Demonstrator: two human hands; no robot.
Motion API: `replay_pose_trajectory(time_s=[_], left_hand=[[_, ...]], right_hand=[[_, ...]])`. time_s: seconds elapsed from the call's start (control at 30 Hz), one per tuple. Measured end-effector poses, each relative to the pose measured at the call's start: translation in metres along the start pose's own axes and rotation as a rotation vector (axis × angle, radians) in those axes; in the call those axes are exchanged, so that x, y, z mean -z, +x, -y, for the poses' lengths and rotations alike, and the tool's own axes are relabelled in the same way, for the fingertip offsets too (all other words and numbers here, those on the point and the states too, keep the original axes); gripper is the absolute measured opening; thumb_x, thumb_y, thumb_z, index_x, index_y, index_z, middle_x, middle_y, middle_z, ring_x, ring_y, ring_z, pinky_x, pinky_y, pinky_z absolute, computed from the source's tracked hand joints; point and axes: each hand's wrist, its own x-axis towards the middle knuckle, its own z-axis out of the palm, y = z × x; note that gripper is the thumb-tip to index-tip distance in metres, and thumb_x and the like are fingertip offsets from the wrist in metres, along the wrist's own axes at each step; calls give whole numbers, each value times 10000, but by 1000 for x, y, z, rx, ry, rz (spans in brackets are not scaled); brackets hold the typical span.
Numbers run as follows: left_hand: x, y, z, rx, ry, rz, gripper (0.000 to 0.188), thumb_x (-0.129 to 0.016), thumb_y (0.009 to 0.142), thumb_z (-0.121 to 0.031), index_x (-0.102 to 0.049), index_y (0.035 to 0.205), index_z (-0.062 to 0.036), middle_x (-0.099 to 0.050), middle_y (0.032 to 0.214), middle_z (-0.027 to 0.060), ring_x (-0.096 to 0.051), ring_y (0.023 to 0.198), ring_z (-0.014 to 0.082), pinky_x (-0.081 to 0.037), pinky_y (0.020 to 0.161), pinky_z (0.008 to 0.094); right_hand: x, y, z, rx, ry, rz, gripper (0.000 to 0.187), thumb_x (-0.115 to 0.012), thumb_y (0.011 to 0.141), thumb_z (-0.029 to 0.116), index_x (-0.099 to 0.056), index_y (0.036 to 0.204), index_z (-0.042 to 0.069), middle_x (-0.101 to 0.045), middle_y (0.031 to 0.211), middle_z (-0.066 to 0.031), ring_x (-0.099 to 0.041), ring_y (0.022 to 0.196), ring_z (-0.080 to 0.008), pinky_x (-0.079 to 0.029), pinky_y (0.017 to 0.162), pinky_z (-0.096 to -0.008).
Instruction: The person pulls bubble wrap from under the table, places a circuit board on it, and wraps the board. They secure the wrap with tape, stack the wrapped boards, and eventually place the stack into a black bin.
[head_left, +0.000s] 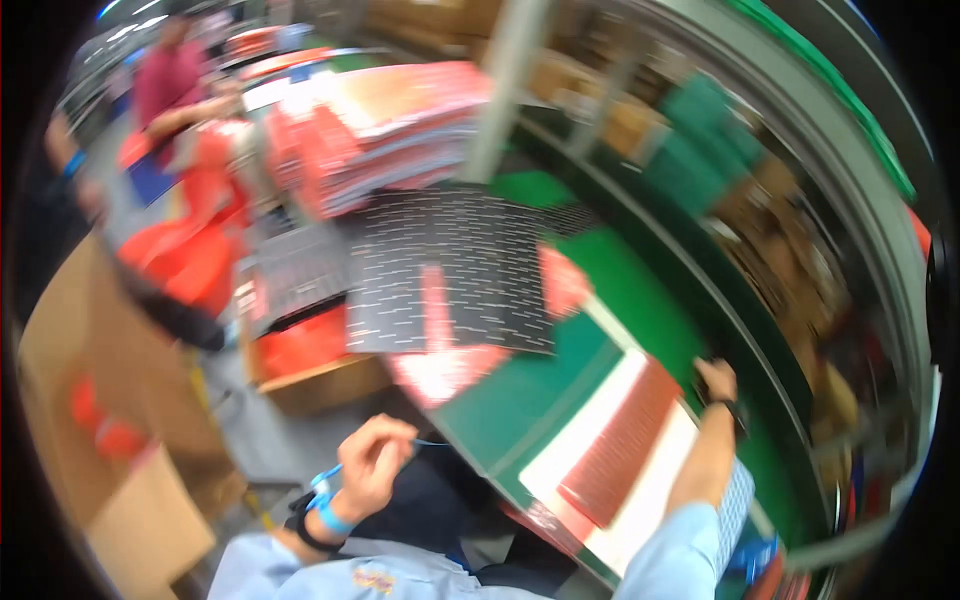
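Note:
My left hand (376,462) is raised left of the bench, its fingers curled toward the thumb. A thin blue cord (432,443) shows at its fingertips; whether it is held or passes behind is unclear. Across the bench my right hand (717,380) reaches to the green belt surface (650,300), blurred, with something dark by its fingers. Between my arms lies a red-brown textured sheet (622,442), tilted over white sheets (545,470) on a dark green mat (510,400). Farther off, a black sheet with white dashes (455,270) overlaps the mat's far end.
Beyond the black sheet rises a stack of red-and-white packs (380,120). A cardboard box with red contents (325,385) stands left of the bench, and a larger open carton (80,330) is at far left. A metal post (510,90) stands behind. Another person (170,75) is at upper left.

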Motion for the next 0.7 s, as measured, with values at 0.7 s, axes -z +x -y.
replay_pose_trajectory(time_s=[0.7], left_hand=[[-126, 35, -18, -160, 119, 807, 367, -586, 821, -19, -572, 1187, 4, -570, 1163, 195, -550, 1107, 368, -431, 966, 407]], right_hand=[[-2, -352, 162, -98, -90, -247, 709, -814, 676, 471, -646, 1270, 121, -466, 1292, -303, -405, 1193, -433, -334, 991, -539]])
